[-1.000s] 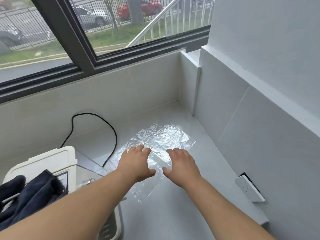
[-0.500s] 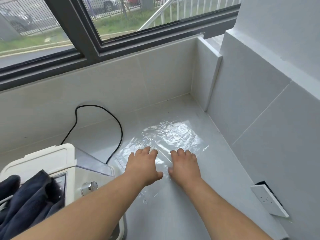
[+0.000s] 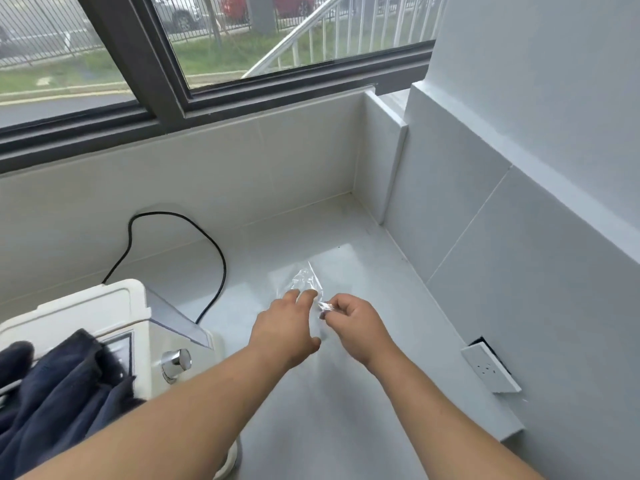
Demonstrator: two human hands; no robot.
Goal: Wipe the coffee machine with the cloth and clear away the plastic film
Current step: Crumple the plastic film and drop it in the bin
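The clear plastic film (image 3: 306, 279) is gathered into a crumpled bunch over the white counter (image 3: 346, 393), between my two hands. My left hand (image 3: 285, 329) touches it with its fingertips. My right hand (image 3: 353, 323) is closed, pinching the film's near end. A white coffee machine (image 3: 114, 320) with a chrome knob stands at the left. The dark blue cloth (image 3: 59, 393) lies draped over the machine's front, apart from both hands.
A black power cord (image 3: 211, 244) loops behind the machine along the tiled back wall. A white socket plate (image 3: 490, 370) hangs loose on the right wall. A window runs above the counter, which ends in a corner at the far right.
The film lay flat under both palms; now it is drawn together into a small bunch between my hands. My right hand has closed on it. The view has shifted a little.
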